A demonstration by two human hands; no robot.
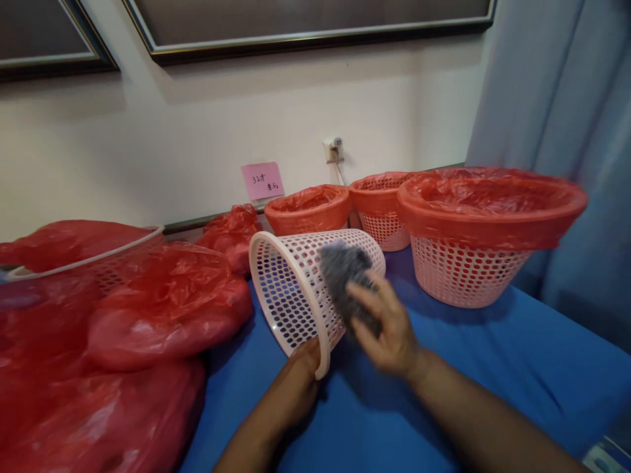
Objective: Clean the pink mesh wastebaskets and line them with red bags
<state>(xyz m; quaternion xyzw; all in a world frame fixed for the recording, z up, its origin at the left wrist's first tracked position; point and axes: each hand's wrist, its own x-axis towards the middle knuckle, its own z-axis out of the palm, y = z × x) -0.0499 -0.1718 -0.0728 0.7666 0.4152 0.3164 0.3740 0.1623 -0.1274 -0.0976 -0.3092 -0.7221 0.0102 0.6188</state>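
Observation:
A pale pink perforated plastic wastebasket (pixel 305 253) is tipped on its side, its open mouth facing left and towards me. My left hand (pixel 303 368) grips its rim at the lower edge, with some fingers hidden inside the mouth. My right hand (pixel 387 325) is closed around a dark grey cloth (pixel 342 269), which lies against the outer side of the wastebasket. The cloth and the right fingers are slightly blurred.
Wastebaskets lined with red bags stand behind (pixel 308 200) and at the right (pixel 468 272). Full-looking red plastic bags (pixel 167 315) crowd the left side. Blue cloth (pixel 473 355) covers the table. A pink note (pixel 263 181) and a socket (pixel 334 151) are on the wall.

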